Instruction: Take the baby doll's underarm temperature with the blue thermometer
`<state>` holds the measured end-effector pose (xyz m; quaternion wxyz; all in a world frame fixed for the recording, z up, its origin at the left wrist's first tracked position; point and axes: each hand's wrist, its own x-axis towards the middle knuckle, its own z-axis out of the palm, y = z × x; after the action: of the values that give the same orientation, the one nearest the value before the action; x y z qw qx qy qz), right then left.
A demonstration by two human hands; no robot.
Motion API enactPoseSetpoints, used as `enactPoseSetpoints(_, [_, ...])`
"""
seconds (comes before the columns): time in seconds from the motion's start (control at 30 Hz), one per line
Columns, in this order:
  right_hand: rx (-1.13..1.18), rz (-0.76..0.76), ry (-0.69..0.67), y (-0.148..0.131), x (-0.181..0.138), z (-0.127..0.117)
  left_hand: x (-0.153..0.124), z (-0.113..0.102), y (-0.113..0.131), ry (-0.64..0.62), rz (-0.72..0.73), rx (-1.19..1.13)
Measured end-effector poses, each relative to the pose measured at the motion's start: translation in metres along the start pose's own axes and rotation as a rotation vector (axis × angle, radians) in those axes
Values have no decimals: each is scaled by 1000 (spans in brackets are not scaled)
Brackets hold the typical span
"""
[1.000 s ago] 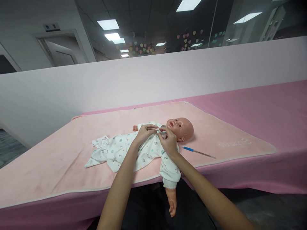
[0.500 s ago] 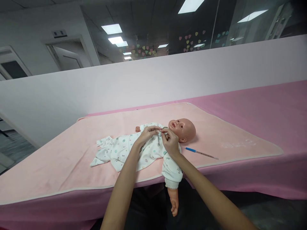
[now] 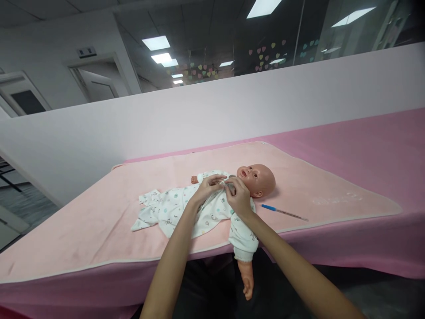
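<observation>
A baby doll (image 3: pixel 260 179) lies on its back, head to the right, wearing a white printed baby outfit (image 3: pixel 175 204). Over its chest, just below the chin, both my hands meet at the front of the outfit. My left hand (image 3: pixel 210 187) is closed on the fabric, its fingertips pinching near the front opening. Close beside it, my right hand (image 3: pixel 238 195) pinches the cloth near the neckline. Whether a snap or tie is between the fingers is too small to make out. One doll arm (image 3: pixel 245 277) hangs over the table's near edge.
A thermometer-like stick with a blue end (image 3: pixel 268 207) lies right of the doll's head. Beneath is a peach blanket (image 3: pixel 99 212) on a pink-covered table (image 3: pixel 365 150). A white low wall (image 3: pixel 206 117) runs along the back, with glass above it.
The whole view has shifted slightly, so the doll and hands appear a little further right. My fingers have moved slightly at the chest, both hands still on the outfit.
</observation>
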<state>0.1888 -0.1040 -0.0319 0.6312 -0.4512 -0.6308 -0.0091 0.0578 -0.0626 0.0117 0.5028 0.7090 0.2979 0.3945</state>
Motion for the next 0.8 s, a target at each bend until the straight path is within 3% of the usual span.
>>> enactPoseSetpoints(0.17, [-120,-83,34,3,-1,1,-28,-19,2,-79,14,-2])
enactPoseSetpoints(0.27, [-248,-234,-12,-3,-1,3,-41,-30,-1,53,31,-50])
enactPoseSetpoints(0.4, [-351,-435,-233,-15,3,11,-44,-29,-6,244,43,35])
enactPoseSetpoints(0.47, [-394,-409,-276,-18,3,15,-41,-24,-7,257,57,89])
enactPoseSetpoints(0.63, [-436,-299,-233,-16,0,14,-40,-19,-7,277,45,154])
enactPoseSetpoints(0.8, [-376,-330,-212,-15,-2,7,-42,-19,-6,294,41,84])
